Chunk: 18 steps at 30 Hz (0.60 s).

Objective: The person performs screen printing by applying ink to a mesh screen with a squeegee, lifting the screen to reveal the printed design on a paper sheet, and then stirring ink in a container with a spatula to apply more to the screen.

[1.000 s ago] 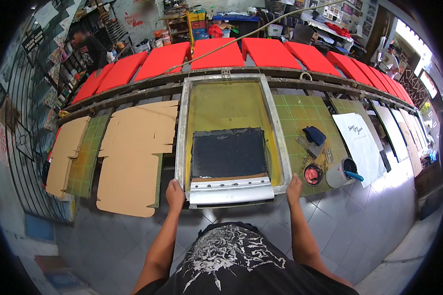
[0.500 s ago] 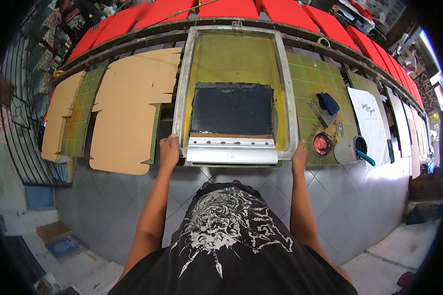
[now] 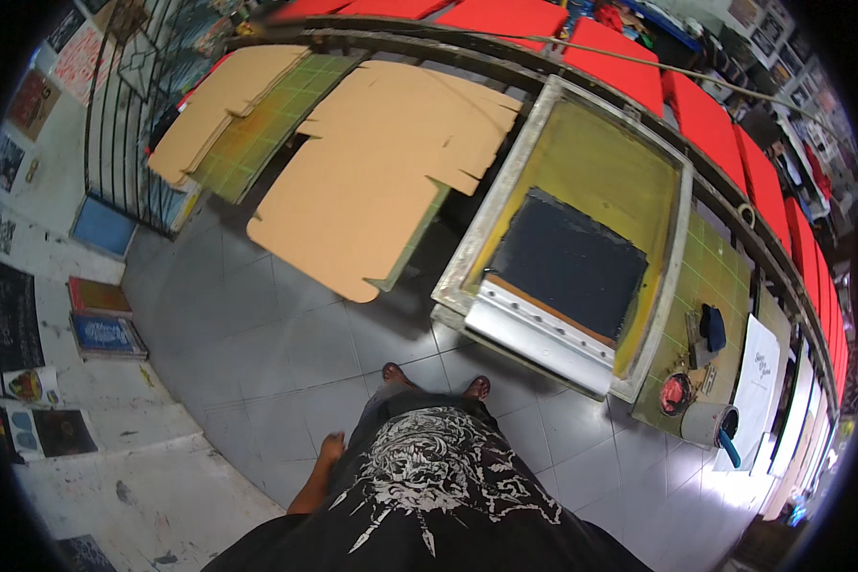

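Observation:
My left hand point(image 3: 331, 448) hangs low beside my shirt, away from the table; its fingers are too small and foreshortened to read. My right hand is out of view. Ahead and to the right, a screen printing frame point(image 3: 684, 205) with a metal rim and yellow-green mesh lies on the table, touched by neither hand. Dark ink point(image 3: 567, 253) covers a rectangle in the lower half of its mesh. Along the near end of the frame rests a wide silver squeegee point(image 3: 539, 334) with a brown blade.
Tan cut cardboard sheets point(image 3: 391, 157) lie on green gridded boards left of the frame. To its right are a pot of pink ink point(image 3: 675, 393), a tub point(image 3: 704, 422) with a blue handle, a dark cloth point(image 3: 712, 327) and a printed white sheet point(image 3: 759, 367). Red panels point(image 3: 620, 62) line the far side.
Both hands have let go of the screen frame; the left dropped to my side and the right left view. My view has turned left, so the table now slants down to the right.

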Available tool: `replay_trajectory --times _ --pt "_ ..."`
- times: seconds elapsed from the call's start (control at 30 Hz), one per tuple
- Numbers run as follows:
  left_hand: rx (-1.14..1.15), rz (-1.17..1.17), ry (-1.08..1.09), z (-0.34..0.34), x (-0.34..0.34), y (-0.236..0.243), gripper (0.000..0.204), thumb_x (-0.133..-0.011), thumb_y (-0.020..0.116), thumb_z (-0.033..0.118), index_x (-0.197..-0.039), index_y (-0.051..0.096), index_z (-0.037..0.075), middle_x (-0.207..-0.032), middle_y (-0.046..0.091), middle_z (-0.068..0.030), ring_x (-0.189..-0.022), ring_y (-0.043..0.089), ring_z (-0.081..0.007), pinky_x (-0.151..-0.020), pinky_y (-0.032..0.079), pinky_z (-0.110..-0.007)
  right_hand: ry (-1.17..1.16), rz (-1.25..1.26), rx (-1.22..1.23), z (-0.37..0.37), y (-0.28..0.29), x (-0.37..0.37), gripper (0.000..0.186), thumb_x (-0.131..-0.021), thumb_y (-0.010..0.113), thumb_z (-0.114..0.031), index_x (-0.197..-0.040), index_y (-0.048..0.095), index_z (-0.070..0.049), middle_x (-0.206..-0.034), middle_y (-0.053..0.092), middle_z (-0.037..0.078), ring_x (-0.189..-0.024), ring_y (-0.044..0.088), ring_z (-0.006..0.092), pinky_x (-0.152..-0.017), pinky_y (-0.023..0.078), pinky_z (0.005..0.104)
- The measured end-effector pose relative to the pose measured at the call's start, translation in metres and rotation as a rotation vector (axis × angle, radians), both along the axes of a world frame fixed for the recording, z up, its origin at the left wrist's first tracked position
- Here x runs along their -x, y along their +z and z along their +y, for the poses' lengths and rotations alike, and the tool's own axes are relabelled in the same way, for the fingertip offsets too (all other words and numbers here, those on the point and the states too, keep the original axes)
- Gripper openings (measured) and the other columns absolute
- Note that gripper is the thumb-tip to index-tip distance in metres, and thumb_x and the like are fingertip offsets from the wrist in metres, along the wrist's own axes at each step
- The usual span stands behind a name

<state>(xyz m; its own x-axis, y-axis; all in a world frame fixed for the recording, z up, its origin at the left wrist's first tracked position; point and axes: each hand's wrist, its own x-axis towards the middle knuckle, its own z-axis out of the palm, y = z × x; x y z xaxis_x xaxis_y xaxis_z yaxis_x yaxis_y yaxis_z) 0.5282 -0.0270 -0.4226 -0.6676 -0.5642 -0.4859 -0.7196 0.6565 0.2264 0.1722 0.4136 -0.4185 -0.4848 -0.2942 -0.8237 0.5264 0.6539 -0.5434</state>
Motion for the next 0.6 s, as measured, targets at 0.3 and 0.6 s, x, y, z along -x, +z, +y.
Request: replay_trajectory --times 0.3,0.6 --pt "-0.64 0.23 0.921 -0.072 -0.038 -0.024 0.028 -0.098 0.056 0.027 -0.106 0.066 0.002 -0.084 0.064 -0.0073 -0.073 0.062 -0.0177 -0.063 0.048 -0.028 0.264 0.227 0.084 -0.169 -0.008 0.082 0.029 -0.09 0.059 -0.026 -0.104 0.066 -0.001 -0.092 0.071 0.018 -0.081 0.067 0.0332 -0.078 0.052 0.0405" --pt "-0.622 0.573 1.178 -0.21 -0.138 0.017 0.031 -0.099 0.056 0.029 -0.118 0.063 0.005 -0.088 0.065 -0.0041 -0.074 0.061 -0.014 -0.065 0.047 -0.027 0.447 0.387 0.266 -0.387 0.045 -0.007 0.029 -0.097 0.063 -0.031 -0.102 0.065 -0.003 -0.081 0.063 0.002 -0.077 0.062 0.0129 -0.068 0.05 0.0303"
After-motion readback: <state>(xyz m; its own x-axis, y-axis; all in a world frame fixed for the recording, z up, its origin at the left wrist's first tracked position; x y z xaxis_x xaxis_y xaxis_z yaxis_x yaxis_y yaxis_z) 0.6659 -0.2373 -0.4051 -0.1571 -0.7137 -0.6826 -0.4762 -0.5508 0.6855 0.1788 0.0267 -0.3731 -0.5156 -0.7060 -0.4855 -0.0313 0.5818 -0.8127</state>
